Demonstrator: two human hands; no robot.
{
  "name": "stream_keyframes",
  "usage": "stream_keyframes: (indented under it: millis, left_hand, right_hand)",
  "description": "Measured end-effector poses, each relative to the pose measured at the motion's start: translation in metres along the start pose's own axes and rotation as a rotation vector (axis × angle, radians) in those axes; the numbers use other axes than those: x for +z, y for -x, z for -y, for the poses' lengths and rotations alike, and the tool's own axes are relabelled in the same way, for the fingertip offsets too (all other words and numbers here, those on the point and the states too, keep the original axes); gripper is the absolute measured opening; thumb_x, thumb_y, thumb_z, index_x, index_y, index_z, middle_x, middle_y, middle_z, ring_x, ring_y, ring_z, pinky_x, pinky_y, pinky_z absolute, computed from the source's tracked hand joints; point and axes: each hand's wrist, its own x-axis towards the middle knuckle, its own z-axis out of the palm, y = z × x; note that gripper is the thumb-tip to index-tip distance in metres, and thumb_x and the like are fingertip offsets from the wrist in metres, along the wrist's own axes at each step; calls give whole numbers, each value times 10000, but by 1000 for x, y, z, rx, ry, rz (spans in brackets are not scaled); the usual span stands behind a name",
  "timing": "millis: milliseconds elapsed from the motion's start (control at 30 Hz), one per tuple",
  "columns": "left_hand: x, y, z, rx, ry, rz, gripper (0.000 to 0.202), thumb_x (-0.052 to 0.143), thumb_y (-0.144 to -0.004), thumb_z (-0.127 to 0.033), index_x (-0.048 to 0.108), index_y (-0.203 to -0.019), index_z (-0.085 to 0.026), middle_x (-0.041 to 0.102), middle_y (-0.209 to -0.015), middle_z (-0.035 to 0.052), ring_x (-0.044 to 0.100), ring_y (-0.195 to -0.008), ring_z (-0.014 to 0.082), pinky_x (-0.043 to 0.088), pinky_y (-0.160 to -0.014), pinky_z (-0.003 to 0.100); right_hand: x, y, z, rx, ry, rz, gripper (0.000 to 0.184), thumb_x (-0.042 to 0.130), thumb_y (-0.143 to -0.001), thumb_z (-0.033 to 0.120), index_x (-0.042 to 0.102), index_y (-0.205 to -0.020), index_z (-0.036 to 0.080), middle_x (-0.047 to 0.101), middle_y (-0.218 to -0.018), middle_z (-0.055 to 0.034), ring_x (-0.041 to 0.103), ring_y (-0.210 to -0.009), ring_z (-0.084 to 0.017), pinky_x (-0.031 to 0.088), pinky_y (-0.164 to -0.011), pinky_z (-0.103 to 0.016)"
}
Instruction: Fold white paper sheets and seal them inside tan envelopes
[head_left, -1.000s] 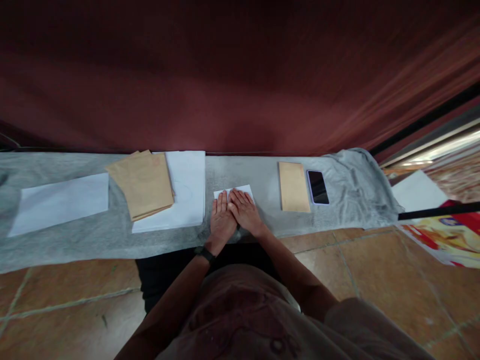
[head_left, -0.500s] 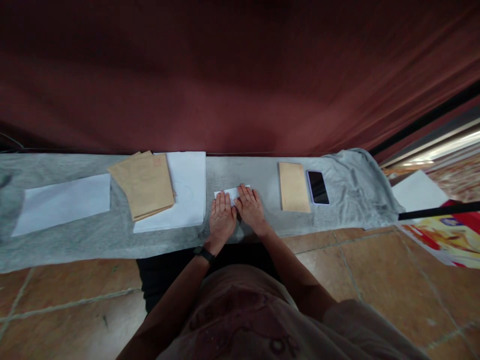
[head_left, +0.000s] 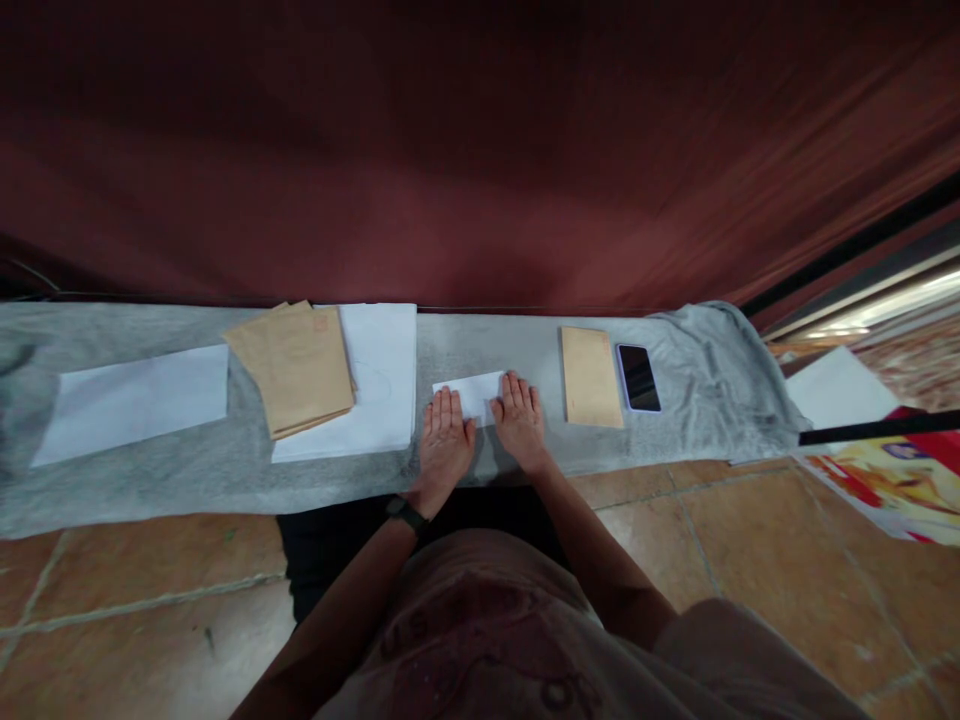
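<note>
A small white piece of paper, seemingly folded, lies on the grey cloth in front of me. My left hand rests flat on its left end, fingers stretched out and pointing away from me. On the right end lies my right hand, also flat with fingers extended. Both palms cover the near corners of the paper. To the left is a stack of white sheets, partly under several brown envelopes. A single brown envelope lies to the right of my right hand.
A phone lies beyond the single envelope. Another white sheet is at the far left. The grey cloth bunches at the right end. A dark red curtain hangs along the back, and a colourful box stands at the right.
My right hand has slid to the right along the paper, away from my left hand, uncovering its middle. My left hand has stayed nearly in place.
</note>
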Motion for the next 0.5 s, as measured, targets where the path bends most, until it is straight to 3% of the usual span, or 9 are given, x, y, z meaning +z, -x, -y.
stream_keyframes:
  millis: [500]
  left_hand:
    - [-10,28,2,-10,-2,-22,637,335,-1041,-327,292,-1583,4,317,-1647,242,236,-1569,324,266,-1261,546]
  right_hand:
    - [-9,16,-8,86,-12,-24,554,291,-1087,309,373,-1579,68,380,-1636,-187,329,-1536,-284,275,-1246,-532]
